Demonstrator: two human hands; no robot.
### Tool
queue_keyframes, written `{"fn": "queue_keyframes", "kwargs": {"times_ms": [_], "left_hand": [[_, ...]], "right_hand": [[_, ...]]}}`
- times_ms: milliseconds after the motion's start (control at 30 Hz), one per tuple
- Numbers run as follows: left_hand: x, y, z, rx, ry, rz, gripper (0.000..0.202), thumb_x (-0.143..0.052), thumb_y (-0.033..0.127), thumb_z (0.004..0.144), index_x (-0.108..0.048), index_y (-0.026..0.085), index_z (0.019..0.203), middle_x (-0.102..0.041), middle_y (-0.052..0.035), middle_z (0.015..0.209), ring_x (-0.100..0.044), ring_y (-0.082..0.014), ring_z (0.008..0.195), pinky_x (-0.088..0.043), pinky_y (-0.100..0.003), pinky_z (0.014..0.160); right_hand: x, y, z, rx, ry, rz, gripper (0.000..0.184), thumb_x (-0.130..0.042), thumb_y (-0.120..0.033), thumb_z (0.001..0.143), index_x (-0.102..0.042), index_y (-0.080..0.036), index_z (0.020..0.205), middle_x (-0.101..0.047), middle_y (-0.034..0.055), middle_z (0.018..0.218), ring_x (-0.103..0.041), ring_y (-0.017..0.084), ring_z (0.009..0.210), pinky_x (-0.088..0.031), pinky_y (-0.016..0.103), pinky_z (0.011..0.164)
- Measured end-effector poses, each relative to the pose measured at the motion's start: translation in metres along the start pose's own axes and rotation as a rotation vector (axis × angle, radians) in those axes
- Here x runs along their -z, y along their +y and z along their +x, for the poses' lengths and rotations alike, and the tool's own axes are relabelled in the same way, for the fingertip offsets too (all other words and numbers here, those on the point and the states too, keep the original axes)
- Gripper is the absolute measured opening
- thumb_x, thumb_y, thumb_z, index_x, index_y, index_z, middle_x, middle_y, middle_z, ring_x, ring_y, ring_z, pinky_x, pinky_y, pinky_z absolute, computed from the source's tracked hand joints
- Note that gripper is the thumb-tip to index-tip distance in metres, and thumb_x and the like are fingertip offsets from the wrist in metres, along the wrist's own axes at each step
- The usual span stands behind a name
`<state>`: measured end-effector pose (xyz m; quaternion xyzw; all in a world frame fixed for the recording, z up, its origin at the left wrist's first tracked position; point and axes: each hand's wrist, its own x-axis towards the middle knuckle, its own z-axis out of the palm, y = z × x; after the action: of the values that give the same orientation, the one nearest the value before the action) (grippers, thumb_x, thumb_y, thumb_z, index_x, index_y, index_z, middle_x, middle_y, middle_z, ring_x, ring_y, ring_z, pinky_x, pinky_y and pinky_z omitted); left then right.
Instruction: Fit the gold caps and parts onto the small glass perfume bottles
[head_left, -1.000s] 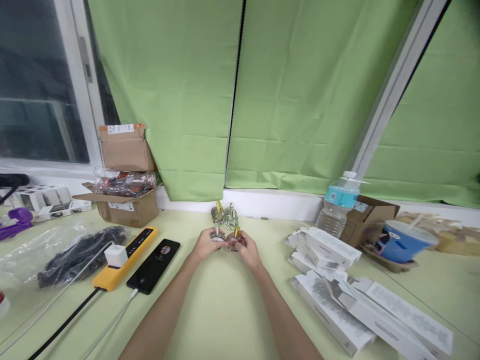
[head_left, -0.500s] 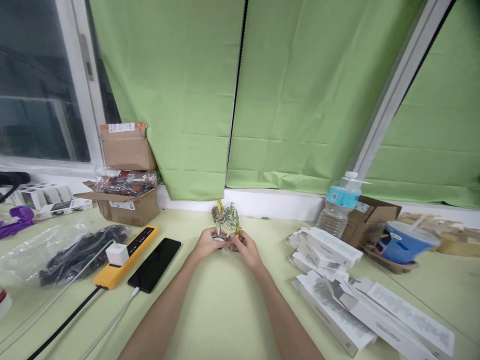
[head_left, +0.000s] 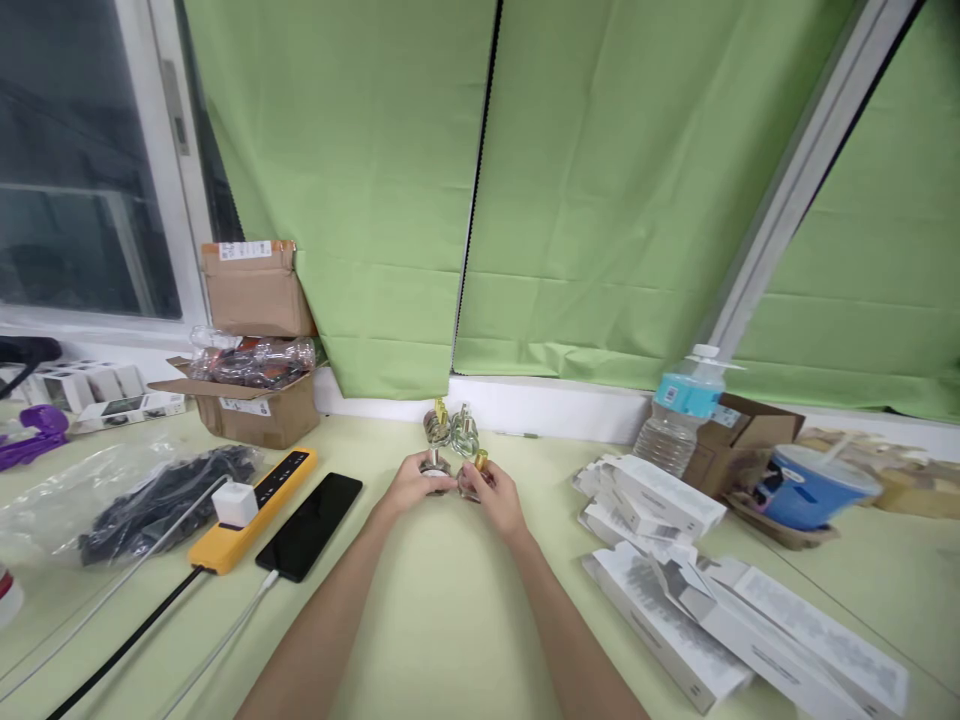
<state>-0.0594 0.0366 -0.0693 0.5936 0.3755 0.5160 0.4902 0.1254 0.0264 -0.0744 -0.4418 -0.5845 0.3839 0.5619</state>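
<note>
Both my hands meet at the middle of the pale green table. My left hand pinches a small silver cap. My right hand is closed round a small pinkish glass bottle with a gold top. Just behind them stand two small clear glass bottles with gold tops, close to the white window ledge. The cap and the pinkish bottle are close together, almost touching.
Left: a black phone, a yellow power strip with a white plug, a bag of black items, cardboard boxes. Right: flat white cartons, a water bottle, a blue cup. Green blinds hang behind.
My hands have barely shifted, edging slightly away from me. The phone screen, lit a second ago, is now dark.
</note>
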Motion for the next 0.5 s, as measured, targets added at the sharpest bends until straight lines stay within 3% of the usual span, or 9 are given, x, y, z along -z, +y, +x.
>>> {"fn": "queue_keyframes", "kwargs": {"times_ms": [267,500], "left_hand": [[0.004,-0.006,0.01,0.024,0.236,-0.174,0.046,-0.085,0.045,0.06,-0.07,0.012,0.089,-0.072,-0.0084,0.086,-0.065,-0.0168,0.074,-0.051,-0.027,0.071],[-0.023,-0.011,0.011,0.079,0.298,-0.452,0.048,-0.087,0.042,0.06,-0.068,0.013,0.092,-0.071,-0.0071,0.084,-0.067,-0.0161,0.072,-0.053,-0.027,0.07]], "right_hand": [[0.009,0.002,0.005,0.035,0.276,-0.123,0.059,-0.057,-0.077,0.072,-0.049,-0.02,0.06,-0.051,-0.0019,0.053,-0.046,0.013,0.054,-0.036,0.026,0.053],[0.01,0.004,0.007,-0.017,0.399,-0.115,0.058,-0.054,-0.076,0.076,-0.048,-0.021,0.058,-0.05,-0.0014,0.051,-0.046,0.015,0.055,-0.036,0.027,0.054]]}}
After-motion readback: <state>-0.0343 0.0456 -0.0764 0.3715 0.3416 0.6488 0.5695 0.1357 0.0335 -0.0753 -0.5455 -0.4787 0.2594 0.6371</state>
